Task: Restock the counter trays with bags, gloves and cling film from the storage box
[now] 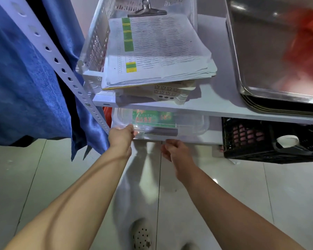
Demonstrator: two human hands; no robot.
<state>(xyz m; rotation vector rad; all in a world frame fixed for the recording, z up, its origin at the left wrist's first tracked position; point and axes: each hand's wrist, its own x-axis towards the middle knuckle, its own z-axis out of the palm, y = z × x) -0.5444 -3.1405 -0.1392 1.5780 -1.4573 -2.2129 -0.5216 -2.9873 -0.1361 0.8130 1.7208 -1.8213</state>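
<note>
Right, your left hand (122, 135) grips the front-left rim of the clear storage box (195, 124), fingers curled over the lip; your right hand (176, 150) sits just below the box's front edge with fingers curled, and I cannot tell whether it holds anything or touches the box. Box sits on the lower shelf (197, 139) of the white rack, under the upper shelf board (215, 109); green printed packets (152, 118) lie inside toward its back; a dark grey bar (161, 132) runs along its front, can't tell if roll or handle. Upper shelf: white perforated basket (96, 47) carrying a clipboard (146, 11) with a thick paper stack (161, 51), tilted and overhanging the basket front; stacked steel trays (260, 69) to the right, a blurred red smear over them. Black plastic crate (246, 152) beside the box on the right, apart from it; it holds pinkish items, too blurred to name; blue cloth (25, 78) hangs left of the slotted upright (61, 67); pale tiled floor (43, 177) below, one perforated clog (141, 235) visible.
</note>
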